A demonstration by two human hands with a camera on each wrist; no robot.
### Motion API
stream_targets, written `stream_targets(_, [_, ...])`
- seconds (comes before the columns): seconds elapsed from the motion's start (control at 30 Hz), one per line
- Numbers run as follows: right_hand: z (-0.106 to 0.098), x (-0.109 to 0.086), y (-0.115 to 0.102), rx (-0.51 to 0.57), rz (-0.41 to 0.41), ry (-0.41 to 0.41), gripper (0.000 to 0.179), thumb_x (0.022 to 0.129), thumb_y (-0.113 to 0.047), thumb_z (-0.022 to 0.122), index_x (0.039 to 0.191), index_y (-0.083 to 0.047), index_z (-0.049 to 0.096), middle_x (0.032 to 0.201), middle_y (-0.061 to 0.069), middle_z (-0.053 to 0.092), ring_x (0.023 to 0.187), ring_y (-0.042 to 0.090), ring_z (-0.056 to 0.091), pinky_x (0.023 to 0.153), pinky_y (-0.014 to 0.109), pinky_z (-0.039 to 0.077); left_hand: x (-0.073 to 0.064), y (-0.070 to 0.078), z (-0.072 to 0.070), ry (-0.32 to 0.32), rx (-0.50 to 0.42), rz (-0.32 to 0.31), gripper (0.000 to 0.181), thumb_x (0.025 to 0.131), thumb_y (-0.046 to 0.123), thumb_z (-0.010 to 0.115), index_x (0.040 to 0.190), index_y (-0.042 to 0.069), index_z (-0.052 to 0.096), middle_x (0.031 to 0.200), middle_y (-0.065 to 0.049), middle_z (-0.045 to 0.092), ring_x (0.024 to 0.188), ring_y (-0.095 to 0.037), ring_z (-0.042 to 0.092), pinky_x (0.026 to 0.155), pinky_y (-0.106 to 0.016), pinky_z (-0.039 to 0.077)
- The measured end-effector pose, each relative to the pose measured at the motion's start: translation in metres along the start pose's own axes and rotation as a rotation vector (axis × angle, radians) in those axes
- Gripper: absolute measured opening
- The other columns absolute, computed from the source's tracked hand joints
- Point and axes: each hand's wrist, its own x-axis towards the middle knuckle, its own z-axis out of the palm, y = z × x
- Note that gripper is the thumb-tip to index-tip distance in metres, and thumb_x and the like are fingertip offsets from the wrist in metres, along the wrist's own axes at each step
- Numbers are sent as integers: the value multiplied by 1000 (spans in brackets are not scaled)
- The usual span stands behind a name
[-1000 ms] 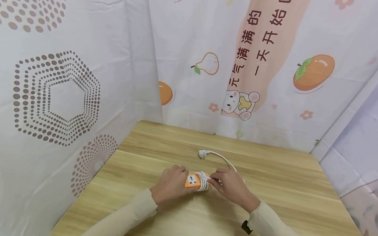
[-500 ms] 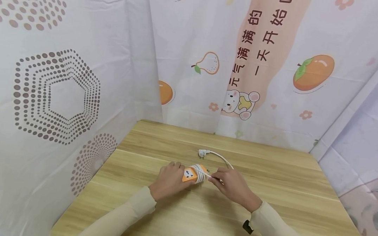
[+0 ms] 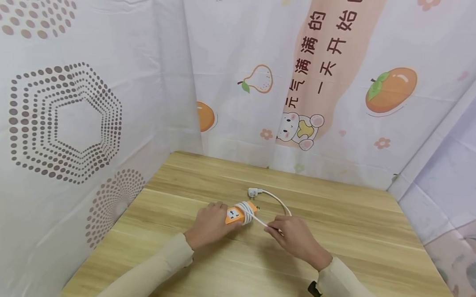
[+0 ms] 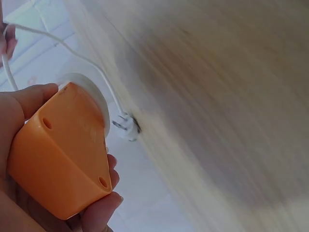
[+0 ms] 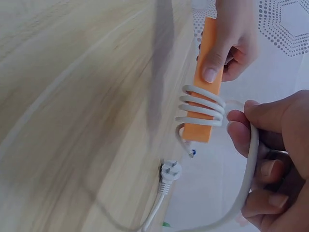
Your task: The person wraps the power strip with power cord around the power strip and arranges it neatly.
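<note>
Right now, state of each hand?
Left hand: closed, holding the orange power strip.
Right hand: closed, pinching the white cord.

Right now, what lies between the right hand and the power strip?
In the head view, a stretch of white cord spans from the right hand to the power strip.

A wood-grained table (image 3: 205,178) is backed by a white curtain (image 3: 230,42) printed with orange fruits (image 3: 392,90), a pear (image 3: 261,78), small flowers (image 3: 382,143), a cartoon animal (image 3: 290,127) and dark characters (image 3: 309,45) on a peach band (image 3: 351,60), and its left is flanked by a white sheet (image 3: 145,82) bearing a dotted hexagon (image 3: 29,121), its right by pale cloth (image 3: 440,184).
</note>
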Motion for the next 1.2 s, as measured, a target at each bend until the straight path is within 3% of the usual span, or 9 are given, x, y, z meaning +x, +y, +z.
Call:
stream_targets(0.17, [2, -4, 1, 23, -31, 24, 6, 94, -20, 77, 91, -16, 81, 74, -14, 61, 61, -5, 47, 56, 23, 43, 2, -7, 2, 10, -79, -26, 56, 87, 62, 74, 89, 7, 66, 74, 2, 53, 62, -15, 49, 49, -32, 41])
stream_targets(0.47, [7, -8, 3, 34, -43, 43, 4, 91, -20, 79, 91, -16, 81, 72, -14, 61, 61, -6, 44, 56, 21, 42, 4, -7, 2, -10, -122, -57, 57, 88, 63, 73, 89, 7, 66, 73, 2, 51, 61, -14, 48, 49, -30, 41])
stream_targets(1.2, [21, -11, -4, 119, -45, -24, 4, 92, -17, 79, 89, -16, 81, 70, -18, 55, 60, -7, 39, 52, 17, 36, 1, -7, 0, -18, -299, -55, 50, 89, 61, 72, 82, 13, 61, 70, 5, 49, 56, -11, 46, 48, -28, 39])
